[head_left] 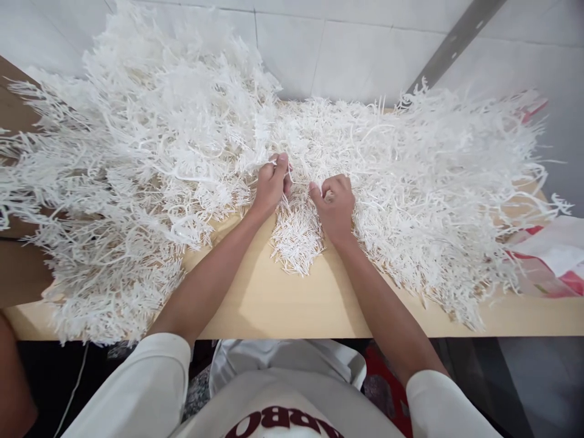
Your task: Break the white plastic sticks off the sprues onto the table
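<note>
My left hand (270, 187) is closed, thumb against the fingers, on a thin white branched strand (274, 161) that sticks out at the fingertips. Just to its right, my right hand (336, 210) is curled with thumb and forefinger drawn together; whatever is between them is too small to make out. Below and between both hands lies a pile of short loose white pieces (298, 240). Large tangled heaps of white branched strands rise at the left (168, 140) and at the right (438, 170).
The heaps cover much of the pale wooden table (283, 304) and hang over its left front edge. A red and white plastic bag (554, 252) lies at the right end. Brown cardboard (22, 271) stands at the left. Behind is a tiled surface (292, 48) with a grey metal post (451, 45).
</note>
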`<action>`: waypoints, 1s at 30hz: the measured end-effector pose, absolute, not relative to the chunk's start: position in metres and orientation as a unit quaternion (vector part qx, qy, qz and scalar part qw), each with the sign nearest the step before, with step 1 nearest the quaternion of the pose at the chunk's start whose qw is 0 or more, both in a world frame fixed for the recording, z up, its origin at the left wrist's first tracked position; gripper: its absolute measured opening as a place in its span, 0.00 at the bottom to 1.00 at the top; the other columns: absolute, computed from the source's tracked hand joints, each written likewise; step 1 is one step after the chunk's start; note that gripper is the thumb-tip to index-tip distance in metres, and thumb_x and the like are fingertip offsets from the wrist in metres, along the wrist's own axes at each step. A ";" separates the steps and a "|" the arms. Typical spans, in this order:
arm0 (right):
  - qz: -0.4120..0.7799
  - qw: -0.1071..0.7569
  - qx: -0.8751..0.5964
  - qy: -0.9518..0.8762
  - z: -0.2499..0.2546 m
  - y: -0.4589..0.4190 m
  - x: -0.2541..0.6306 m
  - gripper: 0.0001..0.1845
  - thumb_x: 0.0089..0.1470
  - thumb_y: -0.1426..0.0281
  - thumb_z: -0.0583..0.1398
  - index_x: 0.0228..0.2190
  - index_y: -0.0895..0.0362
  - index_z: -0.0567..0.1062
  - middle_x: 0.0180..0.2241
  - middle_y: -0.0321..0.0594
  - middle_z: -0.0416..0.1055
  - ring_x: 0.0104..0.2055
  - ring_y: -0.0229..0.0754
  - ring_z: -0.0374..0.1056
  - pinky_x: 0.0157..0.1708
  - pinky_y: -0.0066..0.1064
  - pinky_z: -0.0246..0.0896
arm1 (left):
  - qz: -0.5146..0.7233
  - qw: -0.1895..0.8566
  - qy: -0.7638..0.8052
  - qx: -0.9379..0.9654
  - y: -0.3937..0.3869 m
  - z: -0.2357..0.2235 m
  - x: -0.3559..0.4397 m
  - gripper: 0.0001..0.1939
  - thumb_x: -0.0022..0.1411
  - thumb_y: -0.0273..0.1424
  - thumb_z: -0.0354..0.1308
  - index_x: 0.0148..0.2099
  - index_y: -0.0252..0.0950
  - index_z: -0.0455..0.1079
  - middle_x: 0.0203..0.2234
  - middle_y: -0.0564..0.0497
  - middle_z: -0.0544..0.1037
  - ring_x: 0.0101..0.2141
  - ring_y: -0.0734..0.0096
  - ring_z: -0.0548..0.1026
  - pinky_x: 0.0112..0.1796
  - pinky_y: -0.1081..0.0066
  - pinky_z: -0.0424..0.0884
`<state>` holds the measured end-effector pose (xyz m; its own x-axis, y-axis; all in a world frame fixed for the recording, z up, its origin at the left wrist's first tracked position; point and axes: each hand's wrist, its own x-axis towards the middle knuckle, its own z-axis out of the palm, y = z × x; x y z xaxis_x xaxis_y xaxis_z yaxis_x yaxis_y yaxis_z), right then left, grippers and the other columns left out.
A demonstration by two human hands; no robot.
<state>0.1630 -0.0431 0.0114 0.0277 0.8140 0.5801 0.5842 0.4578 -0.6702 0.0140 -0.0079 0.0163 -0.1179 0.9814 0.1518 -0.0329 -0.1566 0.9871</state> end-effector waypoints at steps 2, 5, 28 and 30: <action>0.125 0.536 -0.531 -0.644 0.013 -0.042 0.164 0.14 0.57 0.56 0.60 0.30 0.52 0.66 0.33 0.37 0.64 0.39 0.42 0.61 0.42 0.39 0.58 | 0.581 0.454 0.474 0.482 -0.009 0.016 0.014 0.25 0.66 0.56 0.44 0.31 0.40 0.61 0.13 0.59 0.62 0.12 0.80 0.60 0.15 0.74 0.56; 0.147 0.509 -0.502 -0.683 0.016 -0.046 0.161 0.13 0.60 0.55 0.57 0.36 0.51 0.69 0.37 0.38 0.68 0.41 0.42 0.64 0.44 0.40 0.58 | 0.579 0.454 0.471 0.486 -0.010 0.016 0.013 0.29 0.65 0.58 0.39 0.33 0.39 0.64 0.15 0.56 0.66 0.14 0.78 0.64 0.17 0.73 0.60; 0.181 0.619 -0.515 -0.565 0.016 -0.047 0.166 0.22 0.67 0.53 0.40 0.41 0.51 0.67 0.36 0.41 0.69 0.45 0.43 0.70 0.47 0.44 0.63 | 0.531 0.259 0.440 0.677 -0.019 0.016 0.016 0.16 0.64 0.29 0.54 0.54 0.42 0.70 0.48 0.48 0.79 0.54 0.63 0.73 0.57 0.59 0.67; 0.191 0.633 -0.505 -0.556 0.014 -0.046 0.164 0.23 0.67 0.54 0.36 0.47 0.50 0.64 0.40 0.43 0.70 0.48 0.44 0.71 0.47 0.46 0.64 | 0.506 0.205 0.457 0.703 -0.021 0.012 0.017 0.17 0.63 0.29 0.55 0.54 0.41 0.70 0.49 0.47 0.78 0.55 0.61 0.71 0.60 0.58 0.62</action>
